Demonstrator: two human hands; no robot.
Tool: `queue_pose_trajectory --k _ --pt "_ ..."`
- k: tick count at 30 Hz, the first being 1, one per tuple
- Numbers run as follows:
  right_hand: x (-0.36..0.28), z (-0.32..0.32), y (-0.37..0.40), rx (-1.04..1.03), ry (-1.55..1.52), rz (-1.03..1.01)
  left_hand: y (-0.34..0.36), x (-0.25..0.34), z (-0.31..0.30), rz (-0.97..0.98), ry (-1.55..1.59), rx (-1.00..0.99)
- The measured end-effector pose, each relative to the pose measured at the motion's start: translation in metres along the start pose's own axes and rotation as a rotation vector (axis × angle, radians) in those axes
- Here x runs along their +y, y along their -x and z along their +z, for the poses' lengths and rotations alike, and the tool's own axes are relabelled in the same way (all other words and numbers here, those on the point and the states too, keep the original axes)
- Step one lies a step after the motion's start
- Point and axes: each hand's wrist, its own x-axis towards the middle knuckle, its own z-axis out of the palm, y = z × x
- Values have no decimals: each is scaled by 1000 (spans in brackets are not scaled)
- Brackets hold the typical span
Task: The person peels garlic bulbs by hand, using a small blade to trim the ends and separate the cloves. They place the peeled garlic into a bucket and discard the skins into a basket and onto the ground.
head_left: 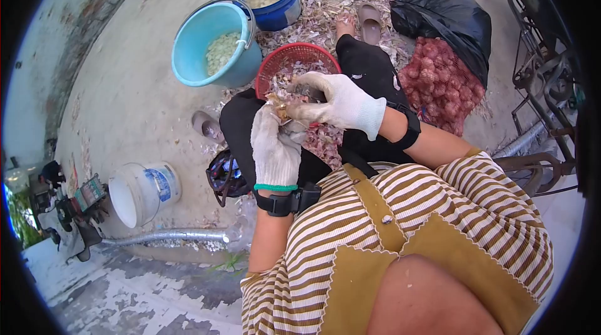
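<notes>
My left hand (275, 147), in a white knit glove with a green cuff, is closed around a garlic bulb (280, 110) with loose, papery skin. My right hand (346, 102), gloved in white with a pale blue cuff, is curled close beside it, fingers bent toward the bulb. Something small and dark shows under the right fingers, too hidden to name. Just beyond both hands is a red basket (299, 49) holding garlic skins and pieces. More purplish skins (323, 141) lie below the hands, between the legs.
A light blue bucket (188, 47) and a dark blue bucket (289, 10) hold peeled cloves. At right, a red mesh sack of garlic (441, 81) leans by a black plastic bag (438, 13). A white bucket (128, 194) lies tipped at left. A cycle frame (538, 78) stands far right.
</notes>
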Motion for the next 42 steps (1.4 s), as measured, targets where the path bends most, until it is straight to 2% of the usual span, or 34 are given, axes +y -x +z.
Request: queue_pose_trajectory --k 3,4,6,7,9,11,13,14,15,17,18,19,21,22,23,25,27,34,36,37,39,42 --pt "-2 3 -2 -8 397 -335 -2 -8 -7 6 -158 2" --pt "-5 3 -2 -7 398 -334 -1 -10 -9 -5 -131 -40" --pt "-12 4 -1 -137 32 28 1 -9 -6 -14 -106 -82" --pt "-15 5 -1 -138 30 28 4 -8 0 6 -139 -113" --pt "-19 7 -1 -131 -518 312 7 -7 3 29 -172 -143" --pt "-4 -1 -2 -109 -773 376 6 -6 2 2 -52 -89" --pt "1 -6 -6 53 -694 444 6 -4 0 1 -26 -90" --pt "21 -18 -8 -33 -421 341 6 -3 -2 -1 0 -92" --pt "20 -21 -4 -38 -419 340 5 -1 -4 -4 25 -94" --pt "18 -25 3 31 690 64 -1 -4 -18 0 30 -95" --pt "-14 -28 9 -107 674 223 -3 -6 -22 -2 33 -97" --pt "-20 -28 12 -106 675 226 -2 -6 -19 -5 34 -98" --pt "-28 -28 17 -260 736 57 0 -9 -7 50 -117 20" --pt "-43 -26 20 -320 809 5 0 -9 -1 47 -116 15" --pt "-42 -25 21 -317 811 8 1 -10 4 69 -164 71" --pt "-42 -22 22 -256 876 -228 2 -11 6 91 -210 128" --pt "-47 -19 20 -262 927 -219 2 -12 4 172 -358 125" --pt "-52 -11 19 -362 1073 -220 10 -9 11 162 -493 133" --pt "-48 -12 20 -386 1093 -240 16 -1 13 114 -664 149" --pt "-40 -12 19 -391 1027 -298 17 2 10 115 -663 149" --pt "-35 -18 15 -398 960 -358 21 7 6 28 -558 27" --pt "-36 -40 7 -383 563 -89 33 14 10 -19 -386 -66"
